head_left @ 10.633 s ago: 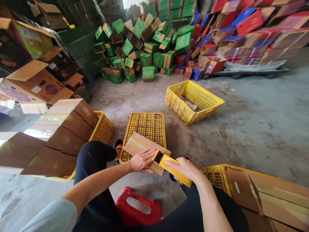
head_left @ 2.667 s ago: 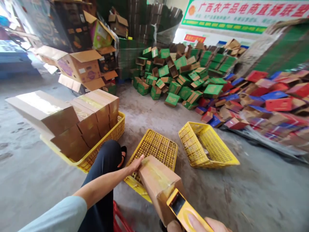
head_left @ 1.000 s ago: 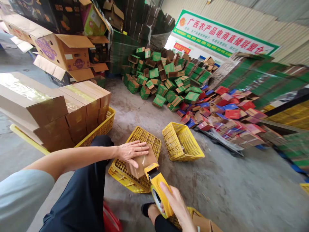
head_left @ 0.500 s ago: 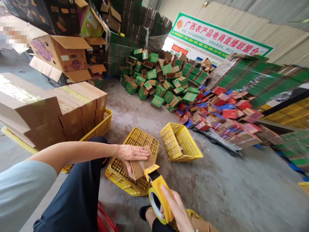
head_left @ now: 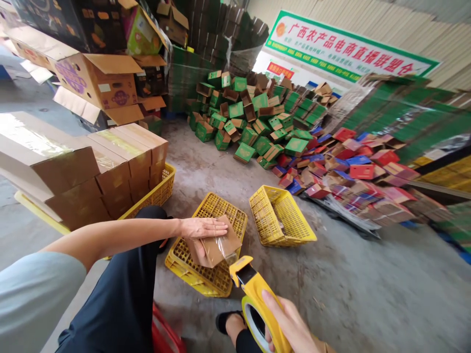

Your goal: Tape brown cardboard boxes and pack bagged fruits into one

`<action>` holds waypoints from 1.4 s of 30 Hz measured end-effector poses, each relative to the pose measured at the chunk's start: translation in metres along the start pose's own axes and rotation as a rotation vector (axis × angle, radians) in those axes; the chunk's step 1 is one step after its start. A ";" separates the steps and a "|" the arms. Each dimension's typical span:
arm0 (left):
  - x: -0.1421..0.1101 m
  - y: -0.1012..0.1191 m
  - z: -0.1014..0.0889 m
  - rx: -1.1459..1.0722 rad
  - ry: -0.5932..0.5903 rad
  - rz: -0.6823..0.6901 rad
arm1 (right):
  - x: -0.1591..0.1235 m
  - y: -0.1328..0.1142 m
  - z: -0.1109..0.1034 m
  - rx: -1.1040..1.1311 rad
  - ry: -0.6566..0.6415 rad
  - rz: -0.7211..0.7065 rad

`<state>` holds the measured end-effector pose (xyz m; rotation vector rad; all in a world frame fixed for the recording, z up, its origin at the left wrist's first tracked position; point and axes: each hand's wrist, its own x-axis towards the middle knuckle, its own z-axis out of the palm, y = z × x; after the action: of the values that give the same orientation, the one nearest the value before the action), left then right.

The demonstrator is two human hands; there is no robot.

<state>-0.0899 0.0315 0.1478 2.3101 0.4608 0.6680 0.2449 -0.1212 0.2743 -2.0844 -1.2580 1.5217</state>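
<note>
From where I stand, the seated person's left hand (head_left: 204,229) lies flat over a small cardboard box (head_left: 226,245), fingers straight and close together, thumb apart and pointing down; it rests on the carton without wrapping around it. The box sits on the gridded base of an upturned yellow crate (head_left: 196,279), set on the concrete floor (head_left: 353,279) in front of the person's knees.

The right hand (head_left: 292,323) has its fingers closed around a yellow tape dispenser (head_left: 262,290), the thumb along its upper side, and a roll of tape (head_left: 251,321) shows on its lower side. The dispenser's head is just beside the box's near corner, and a shiny clear strip (head_left: 222,245) runs across the cardboard toward it.

Just past the upturned crate stands an open yellow basket (head_left: 263,223). To the person's left, a long yellow crate (head_left: 160,191) is stacked above its rim with taped brown cartons (head_left: 119,157). Farther back, green boxes (head_left: 239,117) lie heaped beside red and blue ones (head_left: 358,169).
</note>
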 end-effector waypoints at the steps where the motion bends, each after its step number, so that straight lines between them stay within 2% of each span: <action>1: 0.000 -0.001 -0.002 0.013 -0.008 -0.001 | 0.003 0.005 0.002 0.006 -0.007 -0.021; 6: 0.003 -0.003 -0.008 0.077 -0.031 0.000 | 0.016 0.021 0.011 0.046 -0.036 -0.095; 12: 0.005 -0.004 -0.008 0.130 -0.065 0.027 | 0.033 0.030 0.009 0.073 -0.065 -0.102; 18: 0.005 -0.004 -0.009 0.156 -0.053 -0.005 | 0.056 0.059 0.015 0.172 -0.041 -0.134; 25: 0.009 0.000 -0.009 0.404 -0.180 0.008 | 0.092 0.085 0.031 0.250 -0.134 -0.195; 30: 0.011 0.008 -0.005 0.566 -0.259 0.101 | 0.113 0.087 0.037 0.242 -0.227 -0.237; 34: 0.020 0.018 0.004 0.579 -0.348 0.141 | 0.114 0.084 0.035 0.221 -0.248 -0.249; 38: 0.031 0.016 0.011 0.581 -0.298 0.094 | 0.110 0.076 0.038 0.245 -0.190 -0.284; 42: 0.031 0.003 0.008 0.613 -0.284 0.055 | 0.118 0.065 0.041 0.235 -0.177 -0.329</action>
<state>-0.0602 0.0401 0.1550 2.9451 0.5187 0.2233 0.2490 -0.0799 0.1397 -1.5397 -1.3293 1.6346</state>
